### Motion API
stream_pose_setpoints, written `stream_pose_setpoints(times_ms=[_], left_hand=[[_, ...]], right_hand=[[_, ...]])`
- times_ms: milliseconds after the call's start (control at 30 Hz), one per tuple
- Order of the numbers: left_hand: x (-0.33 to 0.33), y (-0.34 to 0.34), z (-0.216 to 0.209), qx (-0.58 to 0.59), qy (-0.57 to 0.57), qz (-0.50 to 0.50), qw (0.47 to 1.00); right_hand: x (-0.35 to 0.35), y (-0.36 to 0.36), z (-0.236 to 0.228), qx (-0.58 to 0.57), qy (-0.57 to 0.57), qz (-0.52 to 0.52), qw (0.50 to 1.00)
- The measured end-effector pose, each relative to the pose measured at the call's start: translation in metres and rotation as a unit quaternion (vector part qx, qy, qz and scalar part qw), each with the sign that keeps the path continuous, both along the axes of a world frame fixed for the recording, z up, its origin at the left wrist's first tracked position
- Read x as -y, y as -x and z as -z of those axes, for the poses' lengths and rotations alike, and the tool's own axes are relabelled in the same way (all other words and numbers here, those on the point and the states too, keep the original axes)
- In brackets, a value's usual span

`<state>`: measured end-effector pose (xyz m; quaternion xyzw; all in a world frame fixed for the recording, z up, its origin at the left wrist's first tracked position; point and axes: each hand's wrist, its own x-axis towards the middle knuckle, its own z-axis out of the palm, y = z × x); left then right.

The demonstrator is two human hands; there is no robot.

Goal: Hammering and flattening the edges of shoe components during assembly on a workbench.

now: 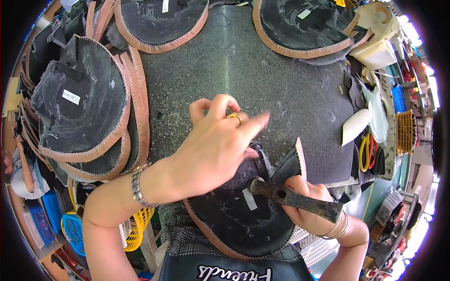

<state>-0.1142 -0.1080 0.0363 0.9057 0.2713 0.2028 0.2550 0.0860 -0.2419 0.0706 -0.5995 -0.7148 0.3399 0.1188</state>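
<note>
My right hand (309, 199) is closed around a hammer (302, 201); its worn dark metal head lies crosswise over the fist. Under the hammer is a rounded black piece (229, 225) with a stitched pinkish-brown edging and a small white label. The piece sits at the table's near edge, partly over my lap. My left hand (211, 145), with a ring and a metal bracelet, hovers above its far edge. Its fingers are bent and apart, the index finger blurred, and nothing shows in them. The left hand and forearm hide part of the piece.
Stacks of similar edged black pieces (84, 103) lie at the left, with more (161, 21) at the far side. On the dark work surface's (211, 70) right side are scissors (364, 152), a white roll (356, 126) and a pale container (377, 42). A person (23, 173) is at the far left.
</note>
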Motion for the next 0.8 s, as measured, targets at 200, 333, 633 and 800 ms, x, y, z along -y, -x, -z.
stream_pose_setpoints(times_ms=[200,333,633,800], left_hand=[[-0.011,-0.003,0.006,0.075,0.197,0.014,0.978],[-0.014,-0.002,0.012,0.062,0.178,-0.011,0.982],[-0.013,0.006,-0.006,-0.038,-0.154,0.030,0.987],[-0.006,0.011,0.003,-0.057,-0.205,-0.007,0.977]], right_hand=[[0.006,-0.015,-0.009,-0.083,-0.086,-0.009,0.993],[-0.022,-0.006,-0.013,0.008,-0.121,-0.083,0.989],[-0.031,-0.013,-0.008,0.049,-0.013,-0.110,0.993],[-0.065,-0.018,-0.026,0.020,0.072,-0.089,0.993]])
